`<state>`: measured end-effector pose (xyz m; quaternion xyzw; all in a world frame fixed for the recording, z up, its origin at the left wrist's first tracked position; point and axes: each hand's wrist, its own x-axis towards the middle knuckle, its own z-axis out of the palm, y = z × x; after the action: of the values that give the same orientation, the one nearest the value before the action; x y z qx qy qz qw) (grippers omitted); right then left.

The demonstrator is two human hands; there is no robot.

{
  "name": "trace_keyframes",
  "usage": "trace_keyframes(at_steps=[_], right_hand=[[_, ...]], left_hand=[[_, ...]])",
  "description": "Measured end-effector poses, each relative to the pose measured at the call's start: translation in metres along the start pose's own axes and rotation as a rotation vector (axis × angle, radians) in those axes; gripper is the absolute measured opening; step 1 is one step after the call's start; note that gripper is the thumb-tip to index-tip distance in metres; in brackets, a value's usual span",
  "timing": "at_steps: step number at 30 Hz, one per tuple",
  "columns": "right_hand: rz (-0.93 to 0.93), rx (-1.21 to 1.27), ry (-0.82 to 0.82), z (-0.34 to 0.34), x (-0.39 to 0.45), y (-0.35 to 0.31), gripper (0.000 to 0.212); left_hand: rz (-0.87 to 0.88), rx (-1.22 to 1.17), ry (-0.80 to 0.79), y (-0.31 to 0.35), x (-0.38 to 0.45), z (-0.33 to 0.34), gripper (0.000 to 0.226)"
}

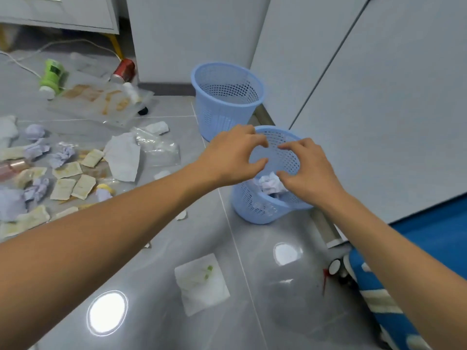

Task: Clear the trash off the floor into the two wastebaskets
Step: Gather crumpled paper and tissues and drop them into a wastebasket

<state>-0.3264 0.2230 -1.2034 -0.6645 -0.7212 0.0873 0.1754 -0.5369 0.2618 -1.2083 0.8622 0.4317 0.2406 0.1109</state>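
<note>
Both hands, left hand (232,157) and right hand (307,170), spread empty over the near basket (265,210); crumpled paper (270,184) inside, litter heap (63,170) left of it remains.

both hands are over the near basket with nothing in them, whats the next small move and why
Probably swing the left hand back and down to the stained napkin on the tile. Both hands, the right hand too, hang open above the near wastebasket, crumpled paper lies inside, and that napkin looks like the nearest trash left.
</note>
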Motion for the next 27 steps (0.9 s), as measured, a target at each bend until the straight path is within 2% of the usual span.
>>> trace_keyframes(at_steps=[3,5,9,14,17,20,24,27], right_hand=[[-0.151,0.066,0.110,0.027,-0.007,-0.039,0.032],[-0.249,0.124,0.081,0.056,-0.020,-0.074,0.025],[-0.366,0.180,-0.124,0.133,-0.053,-0.127,0.026],[-0.377,0.114,-0.388,0.224,-0.081,-0.167,0.040],[-0.380,0.067,-0.450,0.261,-0.087,-0.182,0.054],[-0.367,0.012,-0.469,0.285,-0.090,-0.188,0.057],[-0.425,-0.061,-0.453,0.298,-0.093,-0.190,0.037],[-0.416,-0.024,-0.409,0.303,-0.101,-0.184,0.020]], left_hand=[[-0.055,0.028,0.002,-0.044,-0.051,-0.015,0.024],[-0.173,0.039,-0.037,-0.086,-0.098,-0.023,0.020],[-0.405,0.105,-0.138,-0.155,-0.198,-0.032,0.022],[-0.607,0.180,-0.234,-0.195,-0.293,-0.030,0.032],[-0.606,0.195,-0.295,-0.200,-0.319,-0.023,0.046],[-0.593,0.245,-0.380,-0.200,-0.326,-0.007,0.057],[-0.584,0.272,-0.413,-0.200,-0.332,0.018,0.039],[-0.541,0.321,-0.333,-0.202,-0.341,0.033,0.018]])
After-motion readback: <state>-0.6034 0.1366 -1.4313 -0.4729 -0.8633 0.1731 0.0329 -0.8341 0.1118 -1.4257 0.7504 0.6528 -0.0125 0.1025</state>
